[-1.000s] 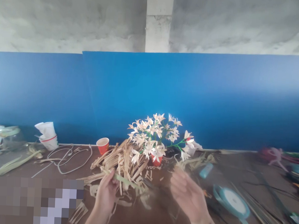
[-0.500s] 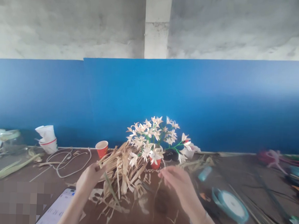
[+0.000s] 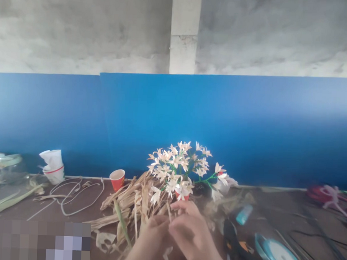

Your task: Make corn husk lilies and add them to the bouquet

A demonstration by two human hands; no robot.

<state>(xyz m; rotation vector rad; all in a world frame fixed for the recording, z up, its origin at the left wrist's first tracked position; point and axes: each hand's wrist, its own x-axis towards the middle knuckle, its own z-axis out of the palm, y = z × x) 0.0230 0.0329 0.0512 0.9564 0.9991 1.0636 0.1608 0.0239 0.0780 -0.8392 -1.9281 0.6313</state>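
Note:
My left hand point(image 3: 153, 236) and my right hand point(image 3: 190, 232) are close together over the table, in front of a bunch of cream flowers point(image 3: 174, 164) on green stems. A narrow pale husk strip point(image 3: 169, 212) stands up between them, pinched in the fingers of my right hand. My left fingers are closed beside it; what they hold is hidden. A heap of dry corn husks point(image 3: 126, 208) lies to the left of the flowers, with a greenish husk strip point(image 3: 122, 221) on top. Behind my right hand, part of a red cup point(image 3: 182, 197) shows under the blossoms.
A red paper cup point(image 3: 117, 180), a white cable point(image 3: 62, 209) and a white cup with crumpled paper point(image 3: 53, 169) are on the left. To the right lie a dark-handled tool point(image 3: 230, 234), a small teal object point(image 3: 244, 214) and a ribbon roll point(image 3: 283, 255). A blue panel point(image 3: 174, 111) stands behind.
My left hand has moved right, away from the husk heap, and my right hand has shifted inward, so the two now meet. The view has tilted up slightly.

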